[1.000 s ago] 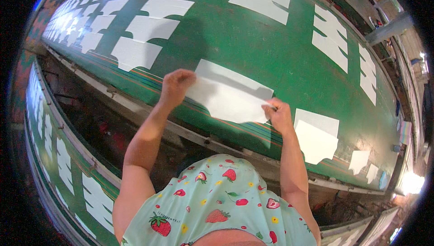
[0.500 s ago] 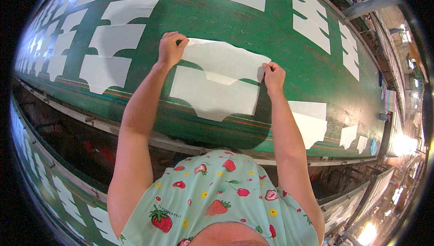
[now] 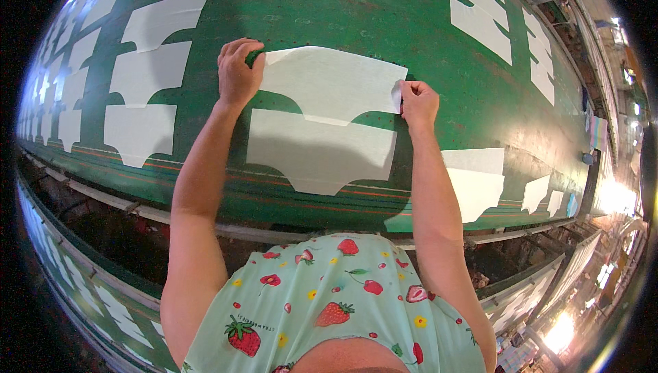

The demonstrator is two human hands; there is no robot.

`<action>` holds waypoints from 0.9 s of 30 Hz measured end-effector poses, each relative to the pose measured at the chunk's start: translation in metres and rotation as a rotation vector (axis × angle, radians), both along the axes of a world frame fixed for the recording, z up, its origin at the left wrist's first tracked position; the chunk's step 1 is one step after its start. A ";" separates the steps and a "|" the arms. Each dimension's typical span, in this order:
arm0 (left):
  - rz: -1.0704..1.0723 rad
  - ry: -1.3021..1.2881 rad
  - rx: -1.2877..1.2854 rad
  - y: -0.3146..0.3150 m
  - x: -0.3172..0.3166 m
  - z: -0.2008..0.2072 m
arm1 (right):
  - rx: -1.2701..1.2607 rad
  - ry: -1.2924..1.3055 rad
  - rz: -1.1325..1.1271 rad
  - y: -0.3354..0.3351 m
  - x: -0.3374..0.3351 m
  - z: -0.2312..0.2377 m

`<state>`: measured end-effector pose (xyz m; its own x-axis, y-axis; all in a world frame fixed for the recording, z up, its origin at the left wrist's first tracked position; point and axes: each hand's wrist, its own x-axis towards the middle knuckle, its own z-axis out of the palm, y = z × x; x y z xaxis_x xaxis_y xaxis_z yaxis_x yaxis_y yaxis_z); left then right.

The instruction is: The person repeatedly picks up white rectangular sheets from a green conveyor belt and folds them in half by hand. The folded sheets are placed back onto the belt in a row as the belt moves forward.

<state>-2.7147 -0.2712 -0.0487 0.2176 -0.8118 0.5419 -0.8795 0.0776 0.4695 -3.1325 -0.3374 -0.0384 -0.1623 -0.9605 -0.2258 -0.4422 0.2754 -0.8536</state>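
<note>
Since half a second ago, white fabric piece (image 3: 332,84) farther up green table (image 3: 439,44).

A long green printing table (image 3: 439,23) fills the upper frame, curving from left to right. White cut fabric pieces (image 3: 140,71) with notched lower edges lie flat on it in rows at upper left, top and right. One white notched piece (image 3: 321,150) lies at centre, another (image 3: 473,181) lower right.
</note>
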 end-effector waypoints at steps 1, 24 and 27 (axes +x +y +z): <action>-0.062 -0.050 -0.049 0.002 -0.002 0.001 | -0.008 0.036 -0.012 -0.003 0.000 -0.004; -0.482 -0.375 0.580 -0.011 -0.268 0.052 | 0.001 -0.700 -0.100 0.018 -0.032 0.025; -0.561 -0.452 0.571 -0.011 -0.264 0.046 | -0.075 -0.671 -0.182 0.051 -0.078 0.037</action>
